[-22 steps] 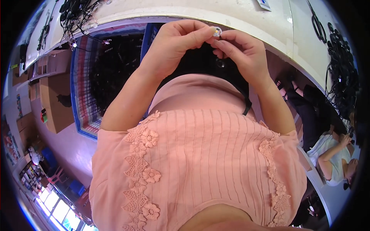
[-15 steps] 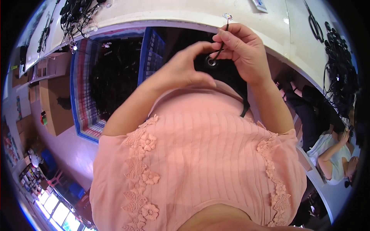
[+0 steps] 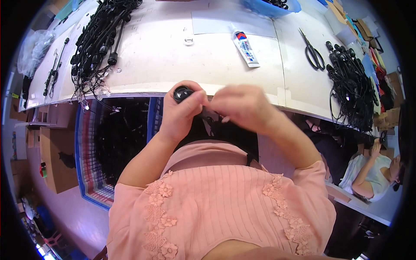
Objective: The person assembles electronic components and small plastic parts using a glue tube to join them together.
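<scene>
Near the table's front edge, my left hand is closed around a black round fitting, its glossy hollow end turned up between thumb and fingers. My right hand is just to its right, fingers curled together and smeared by motion. Whatever it pinches is hidden. Beyond the hands on the white table lie a small clear ring and a white and blue squeeze tube with its nozzle pointing away from me.
Bundles of black cords with fittings lie at left and right. Black scissors rest beside the right bundle. A blue container stands at the back. Below left is a checked-lined bin with black contents. Another person sits at right.
My view has tilted up toward the table. My left hand, loosely curved before, now grips the black fitting. The cord raised in my right hand no longer shows; that hand has come down beside the left.
</scene>
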The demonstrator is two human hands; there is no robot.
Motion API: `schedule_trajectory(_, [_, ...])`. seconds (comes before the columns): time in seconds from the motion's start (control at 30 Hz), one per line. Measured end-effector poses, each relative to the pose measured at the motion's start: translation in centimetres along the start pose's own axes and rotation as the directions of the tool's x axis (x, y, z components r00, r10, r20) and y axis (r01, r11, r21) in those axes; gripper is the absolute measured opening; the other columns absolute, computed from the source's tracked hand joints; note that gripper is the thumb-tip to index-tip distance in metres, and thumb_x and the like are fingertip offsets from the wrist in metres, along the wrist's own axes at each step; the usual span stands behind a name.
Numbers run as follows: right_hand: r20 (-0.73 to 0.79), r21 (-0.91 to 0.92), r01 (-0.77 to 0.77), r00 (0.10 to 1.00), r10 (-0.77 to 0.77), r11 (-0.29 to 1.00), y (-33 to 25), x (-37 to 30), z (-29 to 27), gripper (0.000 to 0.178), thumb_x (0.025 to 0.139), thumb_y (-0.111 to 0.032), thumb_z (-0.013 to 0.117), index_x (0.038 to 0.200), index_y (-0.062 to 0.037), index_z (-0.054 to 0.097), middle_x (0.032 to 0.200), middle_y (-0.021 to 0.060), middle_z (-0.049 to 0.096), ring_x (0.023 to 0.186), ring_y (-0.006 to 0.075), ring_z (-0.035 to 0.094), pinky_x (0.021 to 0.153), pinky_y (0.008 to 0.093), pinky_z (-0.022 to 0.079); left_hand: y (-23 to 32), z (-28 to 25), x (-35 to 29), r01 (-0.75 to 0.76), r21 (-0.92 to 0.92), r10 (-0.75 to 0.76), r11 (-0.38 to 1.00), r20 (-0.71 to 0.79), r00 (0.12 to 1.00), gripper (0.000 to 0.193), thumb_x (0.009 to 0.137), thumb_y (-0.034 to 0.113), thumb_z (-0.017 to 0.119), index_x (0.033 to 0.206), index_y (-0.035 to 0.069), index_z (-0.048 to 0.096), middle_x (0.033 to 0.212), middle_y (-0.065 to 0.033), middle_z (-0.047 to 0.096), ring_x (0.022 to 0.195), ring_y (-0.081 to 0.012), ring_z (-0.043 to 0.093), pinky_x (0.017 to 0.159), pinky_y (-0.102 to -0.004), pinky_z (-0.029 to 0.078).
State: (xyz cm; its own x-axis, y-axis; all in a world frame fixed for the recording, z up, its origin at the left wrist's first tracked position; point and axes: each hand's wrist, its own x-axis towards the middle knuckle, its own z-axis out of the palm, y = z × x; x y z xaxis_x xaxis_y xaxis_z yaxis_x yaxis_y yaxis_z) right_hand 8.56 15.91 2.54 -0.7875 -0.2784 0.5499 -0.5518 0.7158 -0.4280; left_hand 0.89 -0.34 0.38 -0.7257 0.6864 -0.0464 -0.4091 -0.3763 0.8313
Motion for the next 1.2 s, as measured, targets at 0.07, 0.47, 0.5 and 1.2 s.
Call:
schedule_trajectory(0.07, [-0.157, -0.081, -0.189, 0.972, 0.175, 0.979, 2.9, 0.8, -1.5, 0.020, 0.071, 0.001, 0.061, 0.090, -0.0057, 0.062, 0.080, 0.0066, 0.060, 0.064, 0.0146, 0.056, 0.056, 0.0251, 0.046, 0.3, -1.0, 0.5, 0.002, -0.142, 0.004, 0.990, 0.042, 0.999, 0.009, 0.078, 0.001, 0.059, 0.084, 0.004, 0.053, 0.063, 0.0014, 0.047, 0.051, -0.0032, 0.038, 0.046, -0.0166, 0.028])
schedule_trajectory(0.47, [-0.093, -0.066, -0.703, 0.711, 0.697, 0.708, 11.0, 3.7, -3.2, 0.027, 0.082, -0.027, 0.056, 0.082, -0.0004, 0.057, 0.064, 0.0047, 0.054, 0.058, 0.0108, 0.049, 0.056, 0.0239, 0.040, 0.7, -0.6, 1.5, 0.044, 0.225, -0.035, 0.973, -0.043, 0.998, 0.019, 0.074, 0.005, 0.066, 0.090, 0.001, 0.058, 0.073, 0.0032, 0.051, 0.065, -0.0042, 0.047, 0.058, -0.0167, 0.038])
schedule_trajectory(0.5, [-0.080, -0.065, -0.699, 0.715, 0.695, 0.712, 9.5, 3.5, -2.8, 0.027, 0.082, -0.027, 0.056, 0.082, -0.0004, 0.057, 0.064, 0.0047, 0.054, 0.058, 0.0108, 0.049, 0.056, 0.0239, 0.040, 0.7, -0.7, 1.5, 0.045, 0.267, -0.037, 0.963, -0.037, 0.999, 0.021, 0.074, 0.006, 0.066, 0.093, 0.000, 0.058, 0.072, 0.0034, 0.050, 0.065, -0.0044, 0.047, 0.059, -0.0171, 0.039])
schedule_trajectory(1.2, [-0.181, 0.401, -0.473, 0.799, 0.574, 0.785, -1.2, -1.3, 4.4, 0.016, 0.082, -0.016, 0.058, 0.074, -0.0020, 0.055, 0.057, 0.0066, 0.052, 0.048, 0.0133, 0.051, 0.045, 0.0241, 0.040, -0.6, -1.2, 0.2, 0.112, 0.243, -0.115, 0.964, -0.001, 0.993, 0.017, 0.070, 0.001, 0.068, 0.086, -0.003, 0.062, 0.076, -0.0023, 0.061, 0.067, -0.0054, 0.055, 0.060, -0.0173, 0.045])
